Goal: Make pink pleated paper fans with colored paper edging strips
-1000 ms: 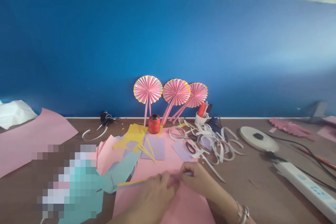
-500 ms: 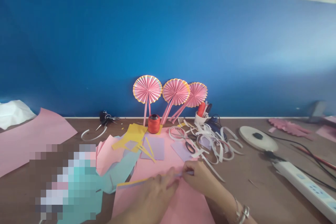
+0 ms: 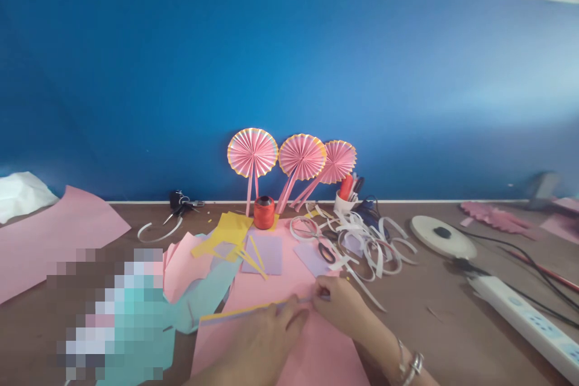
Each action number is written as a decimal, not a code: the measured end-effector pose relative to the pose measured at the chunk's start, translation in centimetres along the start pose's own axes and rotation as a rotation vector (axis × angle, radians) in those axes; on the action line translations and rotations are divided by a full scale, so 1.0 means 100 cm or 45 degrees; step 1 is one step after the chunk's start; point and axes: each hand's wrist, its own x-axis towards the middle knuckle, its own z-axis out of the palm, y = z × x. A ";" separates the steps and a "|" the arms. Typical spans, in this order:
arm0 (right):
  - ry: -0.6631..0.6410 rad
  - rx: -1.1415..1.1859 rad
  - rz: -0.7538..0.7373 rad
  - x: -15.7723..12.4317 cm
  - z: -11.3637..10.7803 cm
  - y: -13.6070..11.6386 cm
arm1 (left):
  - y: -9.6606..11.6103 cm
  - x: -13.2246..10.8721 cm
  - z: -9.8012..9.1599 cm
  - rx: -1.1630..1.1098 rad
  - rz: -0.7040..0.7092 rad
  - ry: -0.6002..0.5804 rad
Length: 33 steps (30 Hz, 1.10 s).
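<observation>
A pink paper sheet [image 3: 326, 350] lies before me, its far edge lined with a yellow strip [image 3: 221, 316] and a light purple strip [image 3: 242, 315]. My left hand [image 3: 266, 332] lies flat on the sheet, fingers stretched along that edge. Just to its right, my right hand [image 3: 337, 301] is closed in a pinch at the right end of the purple strip; its fingertips are partly hidden. Beyond the hands are a purple paper square [image 3: 265, 255], thin yellow strips [image 3: 256, 253] and scissors [image 3: 325, 252].
Three pleated pink paper fans [image 3: 253, 154] lean on the blue wall [image 3: 136, 72] behind a red thread spool [image 3: 264, 213]. Curled white strips [image 3: 375, 247] lie beside a pen cup [image 3: 344, 201]. At right are a round white plate-like device [image 3: 443, 236] and a power strip [image 3: 525, 319].
The view has shifted very slightly. Less of the purple strip shows at my right fingertips, which have curled in a little. My left hand stays nearly in place on the sheet.
</observation>
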 end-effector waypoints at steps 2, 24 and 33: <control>-0.003 -0.008 0.015 0.001 0.000 -0.001 | 0.000 0.000 0.003 -0.017 -0.012 0.017; -0.065 -0.030 0.055 0.000 -0.007 -0.006 | -0.003 0.008 -0.017 -0.144 0.062 -0.019; -0.056 0.154 -0.039 0.000 -0.001 -0.004 | -0.002 0.002 -0.020 -0.143 -0.107 0.066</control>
